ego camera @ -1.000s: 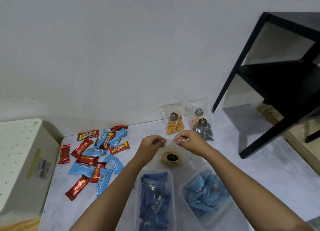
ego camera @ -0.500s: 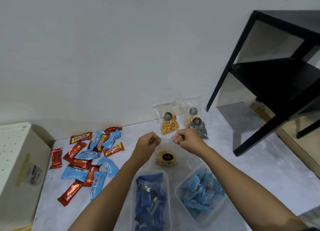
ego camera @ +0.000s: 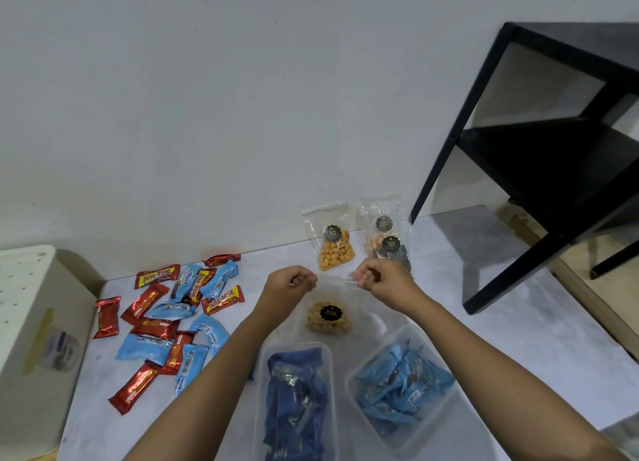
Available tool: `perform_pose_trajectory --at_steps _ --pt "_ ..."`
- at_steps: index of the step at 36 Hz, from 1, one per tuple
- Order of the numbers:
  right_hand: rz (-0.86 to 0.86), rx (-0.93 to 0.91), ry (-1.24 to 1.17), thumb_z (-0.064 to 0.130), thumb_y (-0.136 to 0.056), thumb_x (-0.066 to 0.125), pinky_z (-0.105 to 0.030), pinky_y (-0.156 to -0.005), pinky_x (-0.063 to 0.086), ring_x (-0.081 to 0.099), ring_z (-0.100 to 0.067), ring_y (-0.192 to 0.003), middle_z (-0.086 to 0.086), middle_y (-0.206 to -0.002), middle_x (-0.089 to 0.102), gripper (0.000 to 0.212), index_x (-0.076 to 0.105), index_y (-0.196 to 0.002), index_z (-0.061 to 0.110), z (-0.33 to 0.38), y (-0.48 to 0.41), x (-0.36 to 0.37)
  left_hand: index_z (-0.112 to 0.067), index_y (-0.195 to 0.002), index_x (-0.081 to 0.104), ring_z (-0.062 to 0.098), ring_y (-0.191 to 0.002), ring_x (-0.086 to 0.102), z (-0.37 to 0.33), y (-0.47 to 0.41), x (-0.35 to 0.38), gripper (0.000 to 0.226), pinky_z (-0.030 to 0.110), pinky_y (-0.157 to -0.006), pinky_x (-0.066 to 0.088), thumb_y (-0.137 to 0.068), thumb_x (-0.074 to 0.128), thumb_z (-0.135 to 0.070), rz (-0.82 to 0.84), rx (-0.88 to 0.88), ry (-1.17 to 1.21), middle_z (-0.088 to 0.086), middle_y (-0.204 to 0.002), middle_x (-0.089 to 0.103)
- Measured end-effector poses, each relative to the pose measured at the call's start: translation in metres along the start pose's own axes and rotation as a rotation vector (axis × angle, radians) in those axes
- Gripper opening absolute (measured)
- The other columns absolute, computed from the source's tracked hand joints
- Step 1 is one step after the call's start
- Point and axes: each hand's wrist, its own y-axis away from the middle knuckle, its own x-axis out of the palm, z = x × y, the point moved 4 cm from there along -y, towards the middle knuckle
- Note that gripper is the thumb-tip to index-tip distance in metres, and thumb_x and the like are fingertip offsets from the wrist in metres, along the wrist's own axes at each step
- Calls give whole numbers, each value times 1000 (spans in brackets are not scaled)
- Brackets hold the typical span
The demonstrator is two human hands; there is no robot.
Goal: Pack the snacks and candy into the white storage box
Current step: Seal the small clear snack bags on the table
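Observation:
My left hand (ego camera: 289, 285) and my right hand (ego camera: 383, 280) each pinch a top corner of a clear snack bag (ego camera: 327, 319) with pale nuts and a black label, held up above the table. The white storage box (ego camera: 31, 350) stands at the far left, seen partly. Red and light blue candy bars (ego camera: 166, 325) lie scattered between the box and my left arm. Two clear tubs sit near me: one with dark blue packets (ego camera: 294, 398), one with light blue packets (ego camera: 401, 388). More snack bags (ego camera: 333, 244) (ego camera: 385, 235) lean on the wall.
A black metal shelf (ego camera: 553, 170) stands at the right, its legs on the grey table surface (ego camera: 518, 339). The white wall runs close behind the leaning bags.
The view has shifted a little; both hands still pinch the bag's top corners and have drawn slightly apart. Nothing else has moved.

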Motion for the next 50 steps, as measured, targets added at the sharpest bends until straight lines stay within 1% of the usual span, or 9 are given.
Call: perform_pose_trajectory --at_steps 6,14,18,23,30,36,41,45,50 --pt "14 6 97 -6 -83 56 -1 -53 38 46 -2 -60 7 -65 52 35 58 -66 25 -1 -3 0 -13 -90 66 16 -82 59 -6 -3 1 6 7 -66 46 -89 60 -13 78 -16 -88 9 -88 66" --pt "47 -47 65 2 -87 52 -4 -62 43 57 -5 -73 -6 -95 69 22 65 -83 18 6 1 3 -13 -96 64 4 -79 54 -17 -3 3 9 5 -63 42 -90 58 -15 115 34 -223 -4 -90 60" --pt "148 -46 41 11 -83 67 -9 -60 43 49 -6 -65 2 -73 58 6 65 -79 15 10 1 9 -8 -93 66 4 -74 53 -21 -1 7 8 2 -63 40 -87 61 -11 62 99 -260 -3 -86 61" --pt "158 -48 129 9 -85 63 -19 -64 42 44 -8 -61 6 -64 48 26 56 -65 24 12 -3 15 -5 -94 69 0 -71 55 -25 1 9 11 1 -64 41 -85 64 -8 71 147 -295 -2 -85 63" --pt "138 -75 187 -3 -85 51 -6 -56 41 52 14 -53 14 -62 53 28 59 -68 18 14 1 13 -2 -94 71 -1 -72 59 -24 3 8 14 3 -70 45 -80 69 -6 85 193 -284 8 -91 71" --pt "52 -122 143 8 -80 70 -5 -51 37 45 1 -50 10 -58 49 10 67 -71 13 16 3 8 -5 -97 72 18 -84 63 -21 3 4 18 7 -74 45 -80 70 -11 -33 255 -314 11 -94 70" --pt "22 -147 164 8 -81 70 -7 -54 40 46 0 -55 4 -65 54 4 69 -78 5 12 6 7 -4 -89 60 6 -71 47 -25 19 5 24 4 -71 39 -72 77 -10 -328 402 -310 2 -84 53" --pt "9 -171 196 12 -81 70 -10 -59 40 48 -2 -62 7 -70 55 3 69 -82 9 8 9 5 -9 -74 56 6 -58 48 -18 29 14 22 11 -56 41 -80 72 -22 -308 201 -198 0 -64 54" --pt "59 -262 316 20 -81 71 -20 -66 46 55 -8 -73 5 -81 61 5 68 -84 18 7 10 8 -5 -78 66 21 -67 67 -9 33 33 28 32 -70 57 -83 66 -33 -179 -108 104 9 -70 69"
